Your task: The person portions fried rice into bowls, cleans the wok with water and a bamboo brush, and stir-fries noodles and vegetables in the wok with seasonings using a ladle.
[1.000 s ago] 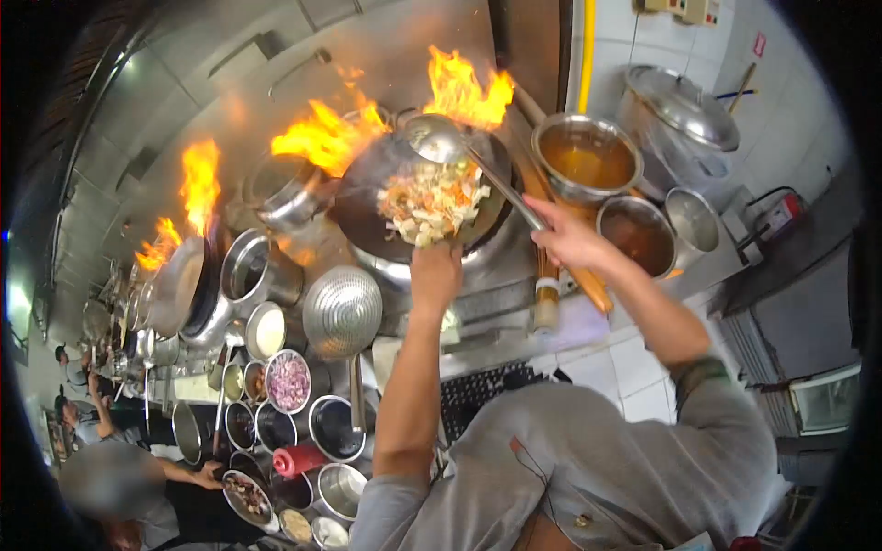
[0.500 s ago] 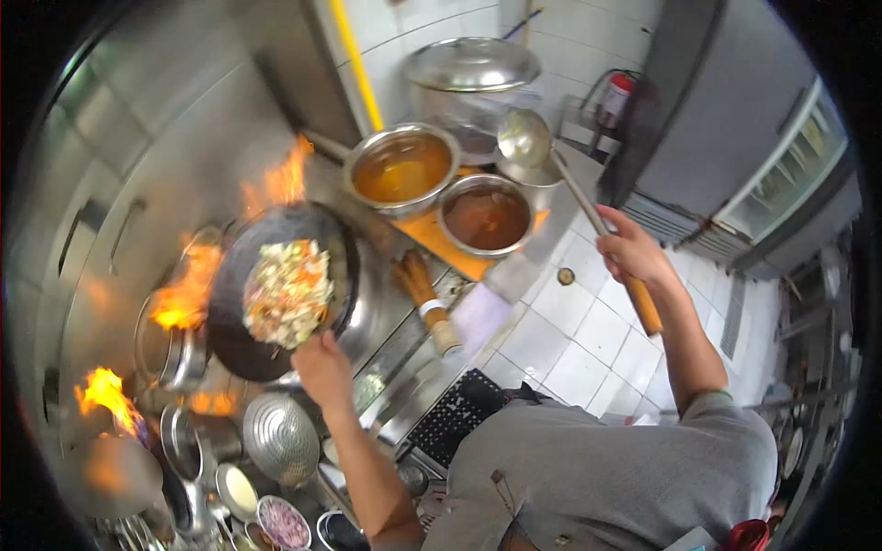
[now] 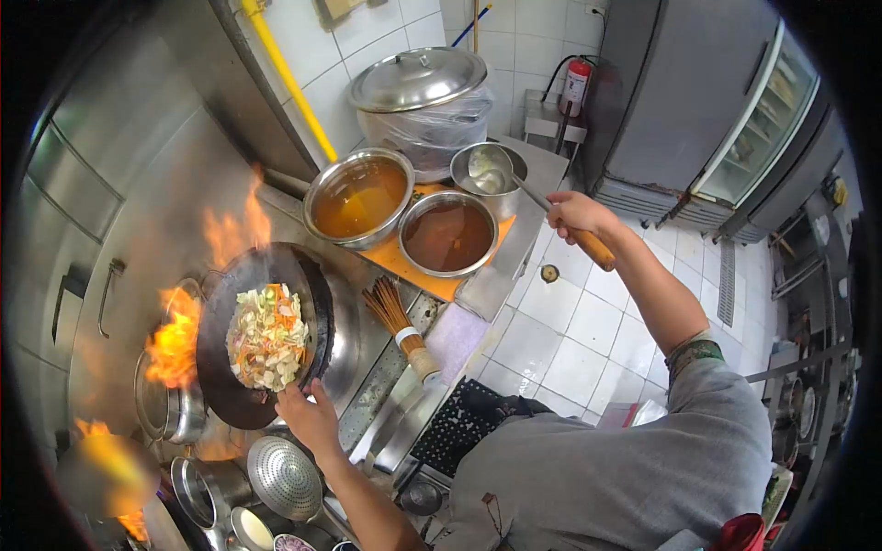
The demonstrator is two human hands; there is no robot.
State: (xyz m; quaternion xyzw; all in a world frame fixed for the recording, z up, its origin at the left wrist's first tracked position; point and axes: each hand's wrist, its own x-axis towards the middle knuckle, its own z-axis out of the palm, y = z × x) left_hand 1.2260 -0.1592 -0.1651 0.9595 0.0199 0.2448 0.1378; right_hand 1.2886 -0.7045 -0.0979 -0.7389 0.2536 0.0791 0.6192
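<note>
My left hand (image 3: 309,418) is at the near rim of a dark wok (image 3: 237,404), its fingers closed on the edge and the thumb raised; the exact grip is partly hidden. In the wok lies a heap of chopped vegetables (image 3: 268,338), pale pieces with orange strips. My right hand (image 3: 584,220) is wrapped round the wooden handle of a ladle (image 3: 536,195). The ladle's bowl is inside a small metal pot (image 3: 507,209), beside a basin of reddish-brown liquid (image 3: 447,234) and a basin of amber liquid (image 3: 360,199).
Flames (image 3: 175,340) rise beside and behind the wok. A bamboo brush (image 3: 393,317) and purple cloth (image 3: 454,342) lie on the counter. A perforated strainer (image 3: 285,477) sits near my left forearm. A large lidded pot (image 3: 423,110) stands at the back, a fire extinguisher (image 3: 574,87) beyond.
The ladle has come down into the small metal pot, and my right hand has shifted left. The wok and my left hand are lower in view. The camera view has shifted too.
</note>
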